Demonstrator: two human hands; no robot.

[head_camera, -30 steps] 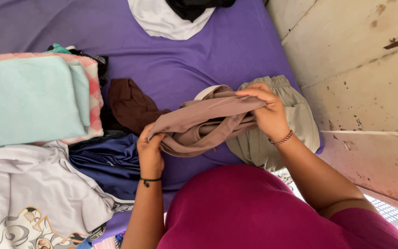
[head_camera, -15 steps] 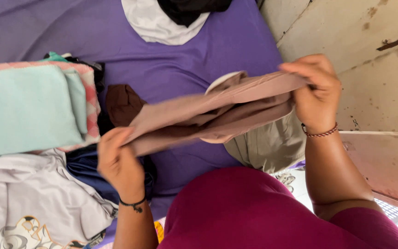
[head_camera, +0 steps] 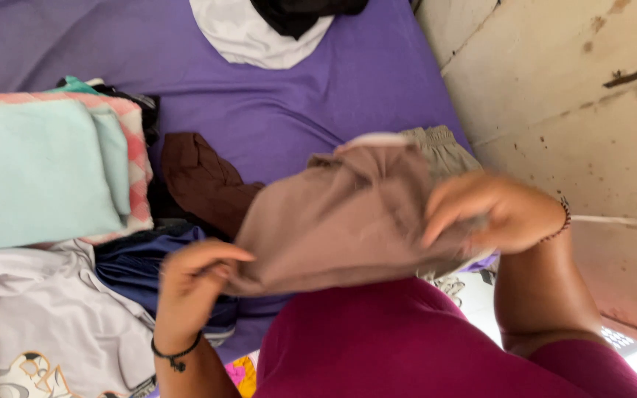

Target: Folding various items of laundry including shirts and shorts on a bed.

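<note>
A taupe-brown garment (head_camera: 348, 221) is stretched out flat in the middle of the frame, held up above the bed between both hands. The left hand (head_camera: 189, 284), at lower centre-left, pinches the cloth's lower left corner with fingers and thumb closed on the edge; a dark band sits on that wrist. The right hand (head_camera: 492, 210), at centre right and motion-blurred, is closed on the garment's right side, its fingers lying over the front of the fabric; a beaded bracelet circles that wrist.

The held garment hides much of what lies behind it. A khaki garment with a gathered waistband (head_camera: 444, 147) pokes out above its upper right edge, lying on the purple bedsheet (head_camera: 274, 110). A dark brown cloth (head_camera: 200, 180) lies crumpled just left of it, partly covered. At the far left a folded mint-green towel (head_camera: 35, 173) sits on a pink checked cloth (head_camera: 138, 166). Below these lie a navy garment (head_camera: 138, 269) and, at lower left, a white printed shirt (head_camera: 31, 332). At top centre a white garment (head_camera: 234, 37) lies under a black one (head_camera: 300, 13). A stained plaster wall (head_camera: 576, 110) fills the right side.
</note>
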